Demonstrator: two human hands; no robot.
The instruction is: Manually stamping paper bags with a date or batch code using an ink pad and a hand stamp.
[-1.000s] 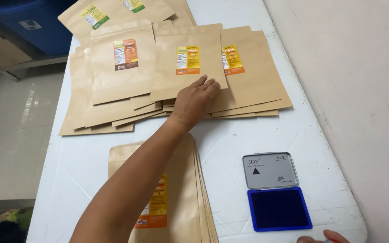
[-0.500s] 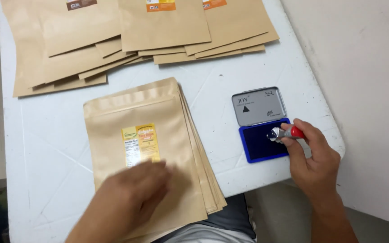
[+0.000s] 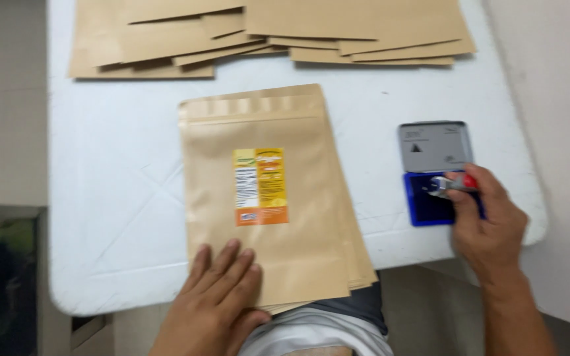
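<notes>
Stamp [image 3: 453, 184] sits pinched in my right hand [image 3: 489, 227], its red handle and metal head pressed down onto the blue ink pad [image 3: 430, 204] at about three o'clock on the white bench [image 3: 100, 198]. That grip is clenched around the stamp, fingers curled over it; the pad's grey lid [image 3: 435, 145] lies folded open toward twelve o'clock. My left hand [image 3: 219, 290] lies flat and released, palm down on the bottom corner of the top kraft pouch [image 3: 265, 198] at six o'clock, grasping nothing. This pouch, with its yellow and orange label [image 3: 260, 186], tops a small stack that overhangs the bench's near edge. More pouches [image 3: 265, 33] lie fanned out at twelve o'clock, well apart from the stack.

From this head view, my worry is smearing: too much ink on the head could blot. The overhanging stack could also slip off toward my lap if my flat hand lifts or pushes. The pad sits near the bench's right edge, so a hard press might nudge it off.
</notes>
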